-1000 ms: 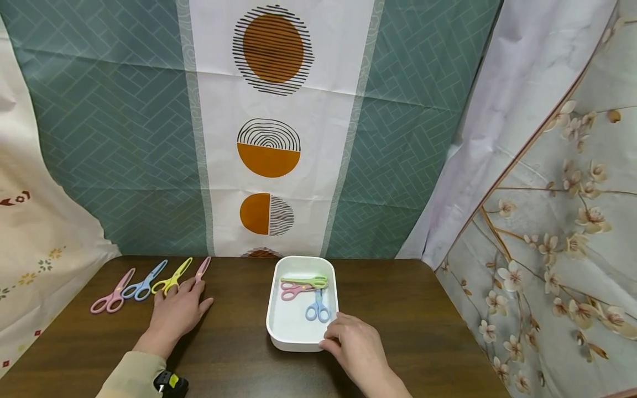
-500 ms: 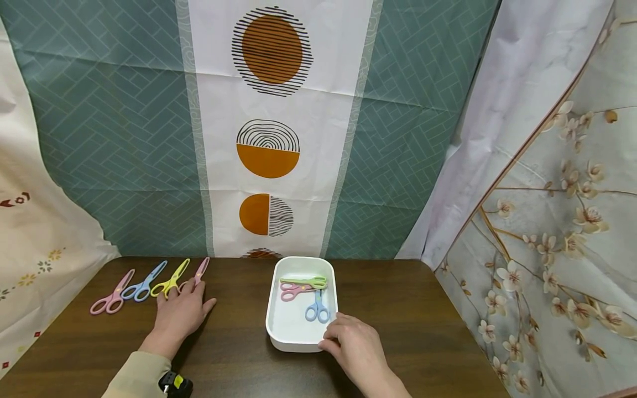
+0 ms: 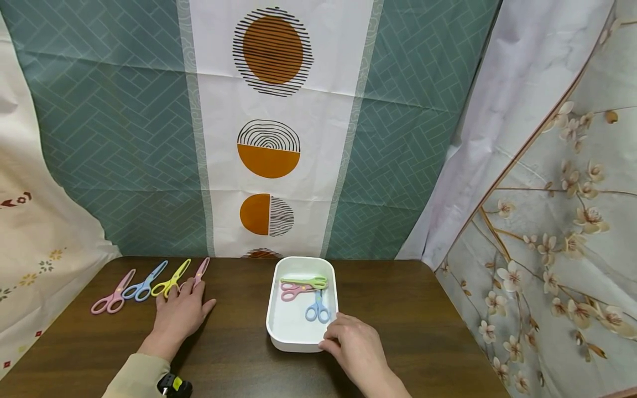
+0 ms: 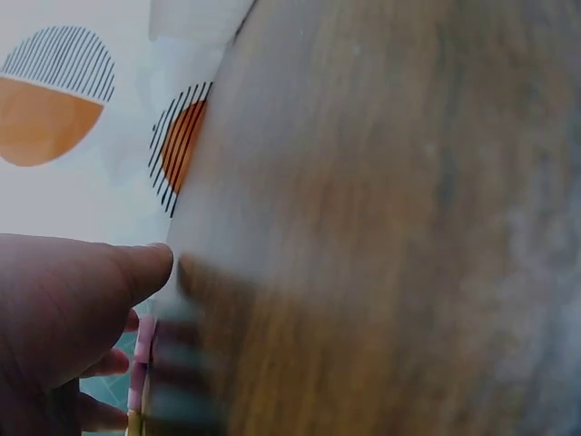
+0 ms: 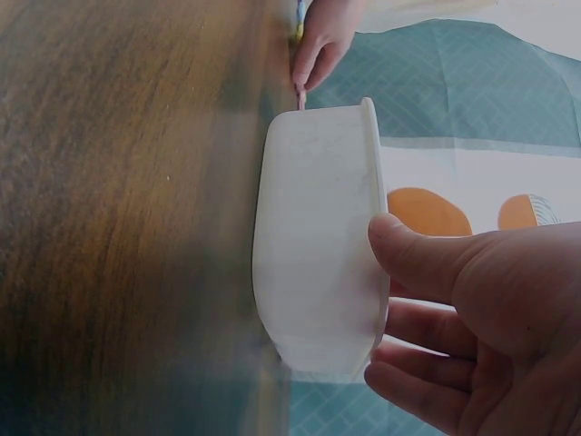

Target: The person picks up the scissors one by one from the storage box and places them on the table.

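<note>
In the head view, my left hand [image 3: 180, 315] lies with fairly straight fingers over the handles of pink scissors [image 3: 201, 271] and at the handles of yellow scissors [image 3: 172, 281]. Its thumb points out to the right. Those pink handles are mostly hidden under the fingers. My right hand [image 3: 355, 345] pinches the near right rim of a white plastic tray [image 3: 293, 330]. The right wrist view has the thumb [image 5: 413, 259] on the rim and the other fingers beyond it. Green scissors [image 3: 316, 282], pink scissors [image 3: 290, 294] and blue scissors [image 3: 318, 310] lie inside the tray.
Left of my left hand, blue scissors [image 3: 144, 286] and another pink pair [image 3: 115, 296] lie on the brown wooden table [image 3: 234, 365]. A patterned cloth [image 3: 269, 215] hangs along the table's back edge. Floral curtains [image 3: 537, 309] border the right side.
My left hand has shifted slightly to the right, and its thumb sits a little farther out. My right hand and the tray stay where they were.
</note>
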Demonstrator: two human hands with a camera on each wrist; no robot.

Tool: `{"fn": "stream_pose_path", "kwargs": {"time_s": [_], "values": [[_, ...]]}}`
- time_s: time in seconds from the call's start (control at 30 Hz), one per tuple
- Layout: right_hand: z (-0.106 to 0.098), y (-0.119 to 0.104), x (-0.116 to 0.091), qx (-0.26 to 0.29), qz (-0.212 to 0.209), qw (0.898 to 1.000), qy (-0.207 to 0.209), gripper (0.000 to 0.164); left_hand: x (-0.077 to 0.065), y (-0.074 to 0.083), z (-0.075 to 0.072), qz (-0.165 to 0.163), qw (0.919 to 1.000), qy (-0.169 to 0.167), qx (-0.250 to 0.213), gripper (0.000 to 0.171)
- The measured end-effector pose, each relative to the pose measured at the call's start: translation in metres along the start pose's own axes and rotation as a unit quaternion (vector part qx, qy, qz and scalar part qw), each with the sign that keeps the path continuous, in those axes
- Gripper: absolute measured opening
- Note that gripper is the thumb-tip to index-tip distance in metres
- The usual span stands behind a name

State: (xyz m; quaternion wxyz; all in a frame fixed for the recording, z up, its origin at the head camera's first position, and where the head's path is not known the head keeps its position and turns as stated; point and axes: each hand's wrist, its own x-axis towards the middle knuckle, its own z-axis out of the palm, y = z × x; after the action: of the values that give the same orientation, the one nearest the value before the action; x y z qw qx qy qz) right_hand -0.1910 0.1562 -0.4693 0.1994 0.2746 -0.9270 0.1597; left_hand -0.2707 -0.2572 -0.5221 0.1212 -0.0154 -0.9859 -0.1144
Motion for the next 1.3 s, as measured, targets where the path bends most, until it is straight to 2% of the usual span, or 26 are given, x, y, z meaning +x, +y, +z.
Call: {"fn": "stream_pose_path", "kwargs": {"time_s": [0.3, 0.57, 0.87, 1.3], "values": [[0.000, 0.000, 0.000, -0.001, 0.003, 1.000, -0.001, 0.019, -0.001, 0.008, -0.008, 0.014, 0.9999, 0.002, 0.007, 0.066], [-0.001, 0.000, 0.000, -0.003, 0.004, 1.000, -0.005, 0.019, -0.004, 0.024, -0.019, 0.022, 0.9997, -0.004, 0.007, 0.068], [-0.001, -0.001, 0.000, -0.003, 0.005, 1.000, -0.006, 0.019, -0.014, 0.046, -0.026, 0.047, 0.9984, 0.030, 0.002, 0.066], [-0.001, 0.000, 0.000, 0.002, 0.007, 1.000, -0.008, 0.018, -0.023, 0.072, -0.036, 0.079, 0.9949, 0.062, -0.007, 0.064]]}}
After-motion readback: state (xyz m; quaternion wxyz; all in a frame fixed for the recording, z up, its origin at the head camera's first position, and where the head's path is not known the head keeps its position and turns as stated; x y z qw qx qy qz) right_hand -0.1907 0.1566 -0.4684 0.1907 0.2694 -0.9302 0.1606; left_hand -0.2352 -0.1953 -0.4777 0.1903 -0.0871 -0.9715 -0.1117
